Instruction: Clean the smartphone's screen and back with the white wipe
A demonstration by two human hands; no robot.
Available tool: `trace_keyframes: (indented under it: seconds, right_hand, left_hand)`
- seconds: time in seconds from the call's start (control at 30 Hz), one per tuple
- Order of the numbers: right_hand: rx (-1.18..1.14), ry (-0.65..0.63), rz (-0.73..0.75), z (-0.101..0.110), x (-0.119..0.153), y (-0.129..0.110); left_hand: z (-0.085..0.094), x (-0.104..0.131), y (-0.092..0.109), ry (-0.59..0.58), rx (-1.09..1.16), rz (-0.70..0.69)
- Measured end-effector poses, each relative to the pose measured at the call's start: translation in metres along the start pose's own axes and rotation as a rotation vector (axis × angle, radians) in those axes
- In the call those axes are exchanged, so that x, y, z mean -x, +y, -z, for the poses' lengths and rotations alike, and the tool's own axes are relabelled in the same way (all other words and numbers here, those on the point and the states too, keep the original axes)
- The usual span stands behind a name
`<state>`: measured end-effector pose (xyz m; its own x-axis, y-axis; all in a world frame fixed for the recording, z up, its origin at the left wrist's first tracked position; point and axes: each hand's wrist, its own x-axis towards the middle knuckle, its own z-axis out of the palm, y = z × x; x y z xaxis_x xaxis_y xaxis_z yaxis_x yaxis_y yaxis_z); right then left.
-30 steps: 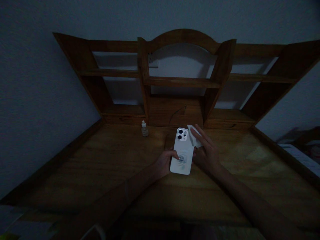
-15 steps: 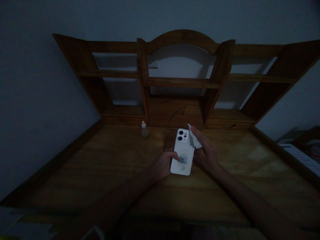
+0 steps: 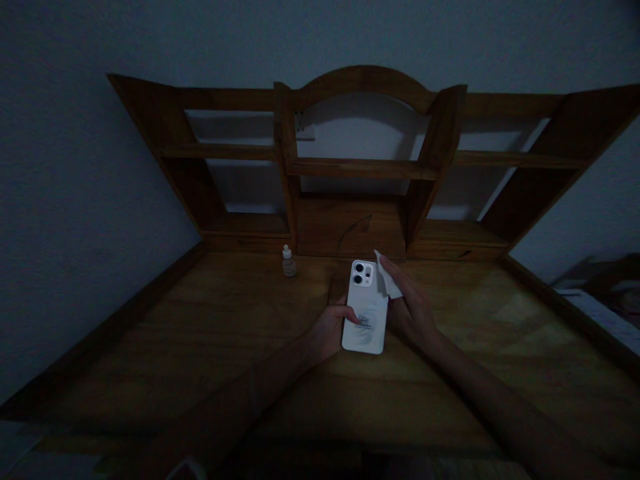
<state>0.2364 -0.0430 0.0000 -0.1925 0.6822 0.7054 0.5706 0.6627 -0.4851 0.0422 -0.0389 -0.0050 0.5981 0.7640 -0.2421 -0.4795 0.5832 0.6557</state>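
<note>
Head view: in dim light, a white rectangular smartphone [image 3: 366, 308] is held back-side up over the middle of the brown wooden bench [image 3: 200, 333], its two dark camera lenses at the 12 o'clock end. The left hand [image 3: 327, 331] comes in from 7 o'clock and its grip is closed on the phone's left edge, thumb lying across the back. The right hand [image 3: 413, 308] comes in from 4 o'clock; its grip is closed on a small white folded cloth [image 3: 388, 281] that is pressed against the phone's right edge near the lenses. At 11 o'clock from the phone, well apart from it, a small pale dropper bottle [image 3: 289, 261] stands upright on the bench, just in front of the brown wooden shelf unit [image 3: 360, 167] with an arched top, which runs along the bench's far edge against the pale wall.
</note>
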Motion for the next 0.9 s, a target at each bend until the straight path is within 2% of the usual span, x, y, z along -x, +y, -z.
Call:
trace_keyframes:
  seconds: [0.43,0.6,0.73,0.9]
  right_hand:
    - [-0.036,-0.043,-0.112,-0.002,0.004,0.007]
    - [-0.022,-0.001,-0.13,-0.007,0.008,0.014]
    - [-0.026,0.083,-0.145,-0.011,0.011,0.023]
    - [-0.011,0.072,-0.163,-0.01,0.013,0.027]
  left_hand:
    - [0.0,0.001,0.001,0.02,-0.023,-0.023]
    - [-0.003,0.002,0.0,0.036,-0.041,-0.033]
    - [-0.005,0.002,-0.003,-0.005,-0.033,-0.046]
    - [-0.003,0.002,-0.006,-0.049,-0.042,-0.063]
